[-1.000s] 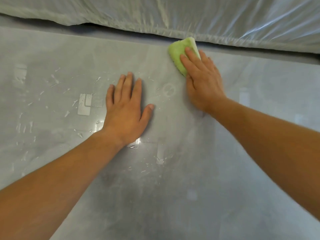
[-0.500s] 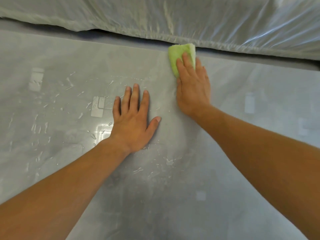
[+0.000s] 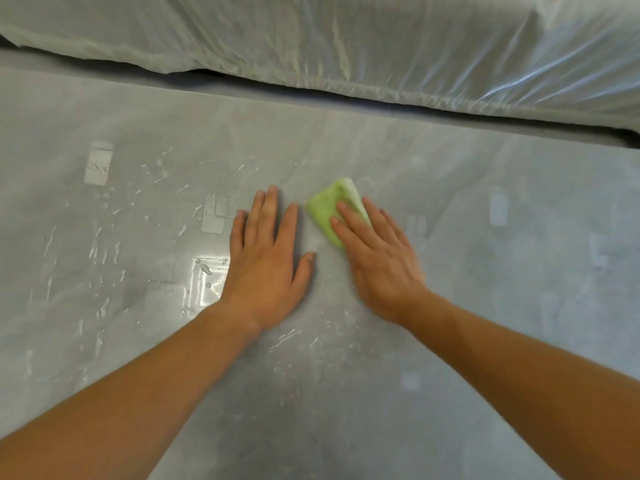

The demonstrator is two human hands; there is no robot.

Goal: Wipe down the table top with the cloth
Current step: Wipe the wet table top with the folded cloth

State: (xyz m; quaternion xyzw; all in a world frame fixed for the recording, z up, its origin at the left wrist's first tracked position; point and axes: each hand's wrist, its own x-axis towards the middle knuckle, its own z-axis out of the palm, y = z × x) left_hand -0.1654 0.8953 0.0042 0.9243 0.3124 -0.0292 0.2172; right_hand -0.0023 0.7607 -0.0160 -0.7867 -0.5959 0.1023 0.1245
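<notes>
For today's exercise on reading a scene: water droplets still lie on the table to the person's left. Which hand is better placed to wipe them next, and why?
The right hand: it presses the green cloth flat on the table top. The left hand lies bare and flat, nearer the droplets, so it would probably need to move aside.

**Green cloth flat on wet grey table top**

Folded pale-green cloth (image 3: pixel 330 209), lying flat near mid-table, far corner rounded, near half hidden under fingers. Grey, glossy table top (image 3: pixel 346 393), streaked with water beads and smears to the left, duller and drier to the right.
</notes>
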